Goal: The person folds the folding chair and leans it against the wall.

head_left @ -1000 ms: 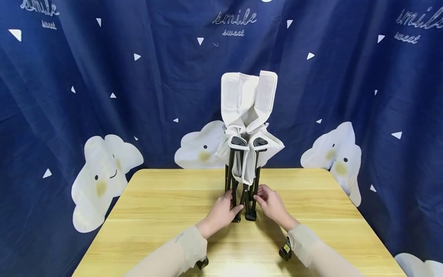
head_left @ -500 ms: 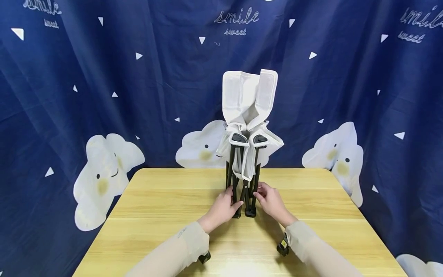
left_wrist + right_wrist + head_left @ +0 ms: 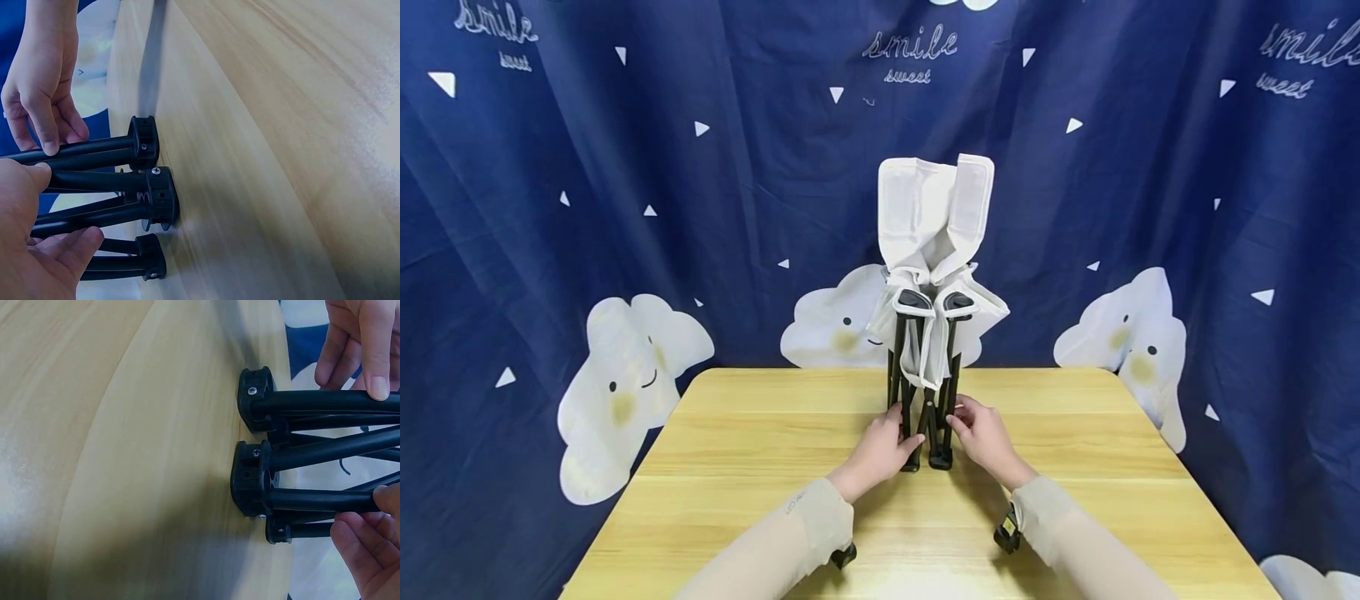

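A folded chair (image 3: pixel 937 200) with white fabric and black tube legs stands upright on the table, its legs gathered close together. My left hand (image 3: pixel 883 446) grips the legs low on the left side, thumb in front and fingers behind. On the right side, my right hand (image 3: pixel 987 437) pinches one leg (image 3: pixel 319 499) between thumb and fingers. The black plastic feet (image 3: pixel 164 194) sit at the tabletop in the left wrist view. Some of the rear legs are hidden behind the front ones and the fabric.
The light wooden table (image 3: pixel 760 467) has its far edge just behind the chair. A dark blue curtain (image 3: pixel 760 183) with clouds and triangles hangs at the back and both sides. Black wrist devices (image 3: pixel 1007 532) show below the sleeves.
The chair's feet and both hands have shifted slightly away from me across the table. Both hands keep their hold on the legs.
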{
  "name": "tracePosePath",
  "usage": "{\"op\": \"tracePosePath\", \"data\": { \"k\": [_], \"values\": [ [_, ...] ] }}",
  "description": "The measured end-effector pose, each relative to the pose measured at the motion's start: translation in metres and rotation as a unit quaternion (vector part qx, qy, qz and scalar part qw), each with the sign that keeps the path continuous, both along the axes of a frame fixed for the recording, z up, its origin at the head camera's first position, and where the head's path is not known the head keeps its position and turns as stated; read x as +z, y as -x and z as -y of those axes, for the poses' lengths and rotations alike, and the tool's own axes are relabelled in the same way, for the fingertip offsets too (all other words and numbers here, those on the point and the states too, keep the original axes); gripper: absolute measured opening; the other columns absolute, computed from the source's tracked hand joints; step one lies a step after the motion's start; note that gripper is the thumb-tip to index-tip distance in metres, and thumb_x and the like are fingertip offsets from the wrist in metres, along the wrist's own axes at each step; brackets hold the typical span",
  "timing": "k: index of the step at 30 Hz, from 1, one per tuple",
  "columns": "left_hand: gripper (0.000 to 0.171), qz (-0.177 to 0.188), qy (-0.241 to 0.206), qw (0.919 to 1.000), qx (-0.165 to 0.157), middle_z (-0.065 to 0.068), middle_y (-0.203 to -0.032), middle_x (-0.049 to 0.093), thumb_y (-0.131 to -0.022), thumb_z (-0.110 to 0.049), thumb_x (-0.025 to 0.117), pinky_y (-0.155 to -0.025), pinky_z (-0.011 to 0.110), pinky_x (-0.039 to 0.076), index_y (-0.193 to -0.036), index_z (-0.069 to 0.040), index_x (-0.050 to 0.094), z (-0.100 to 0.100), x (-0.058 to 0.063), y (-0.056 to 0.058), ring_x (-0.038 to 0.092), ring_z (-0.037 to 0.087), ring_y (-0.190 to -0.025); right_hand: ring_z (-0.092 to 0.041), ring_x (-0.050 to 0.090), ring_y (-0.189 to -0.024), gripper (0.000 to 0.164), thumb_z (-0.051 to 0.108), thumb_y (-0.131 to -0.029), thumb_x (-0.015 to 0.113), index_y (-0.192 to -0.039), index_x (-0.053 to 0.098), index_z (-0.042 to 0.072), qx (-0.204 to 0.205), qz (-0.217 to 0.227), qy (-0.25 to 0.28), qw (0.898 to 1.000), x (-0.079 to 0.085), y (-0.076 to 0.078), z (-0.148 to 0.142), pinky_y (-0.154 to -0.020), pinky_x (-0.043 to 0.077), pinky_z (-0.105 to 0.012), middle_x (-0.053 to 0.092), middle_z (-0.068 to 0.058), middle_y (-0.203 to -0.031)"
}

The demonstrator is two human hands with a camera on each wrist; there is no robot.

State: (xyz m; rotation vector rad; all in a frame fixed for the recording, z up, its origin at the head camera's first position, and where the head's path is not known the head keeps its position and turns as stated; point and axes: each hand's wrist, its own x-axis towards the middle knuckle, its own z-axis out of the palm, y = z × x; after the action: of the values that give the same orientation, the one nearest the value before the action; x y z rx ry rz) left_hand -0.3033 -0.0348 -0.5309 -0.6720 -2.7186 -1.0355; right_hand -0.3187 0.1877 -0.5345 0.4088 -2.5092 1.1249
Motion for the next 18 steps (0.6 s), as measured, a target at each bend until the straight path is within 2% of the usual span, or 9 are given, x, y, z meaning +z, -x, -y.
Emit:
{"op": "tracePosePath", "data": {
  "k": [7,18],
  "values": [
    [0.059,-0.014,-0.003,0.9999,-0.001,0.024,-0.109,0.075,-0.104,-0.027,0.075,-0.088,0.050,0.065,-0.143,0.012,0.054,0.000,-0.001,0.004,0.077,0.037,-0.097,-0.027,0.081,-0.081,0.028,0.000,-0.095,0.077,-0.123,0.075,-0.003,-0.003,0.000,-0.006,1.000,0.001,0.004,0.001,-0.075,0.066,-0.041,0.084,-0.015,-0.094],
    [0.057,-0.013,-0.002,0.9999,0.008,0.025,-0.113,0.074,-0.104,-0.027,0.075,-0.090,0.052,0.064,-0.143,0.010,0.054,0.000,0.001,0.010,0.076,0.040,-0.102,-0.034,0.081,-0.086,0.036,0.001,-0.096,0.077,-0.128,0.069,-0.013,-0.001,0.004,-0.018,1.000,0.003,0.011,0.004,-0.083,0.066,-0.051,0.083,-0.021,-0.097]
  ]
}}
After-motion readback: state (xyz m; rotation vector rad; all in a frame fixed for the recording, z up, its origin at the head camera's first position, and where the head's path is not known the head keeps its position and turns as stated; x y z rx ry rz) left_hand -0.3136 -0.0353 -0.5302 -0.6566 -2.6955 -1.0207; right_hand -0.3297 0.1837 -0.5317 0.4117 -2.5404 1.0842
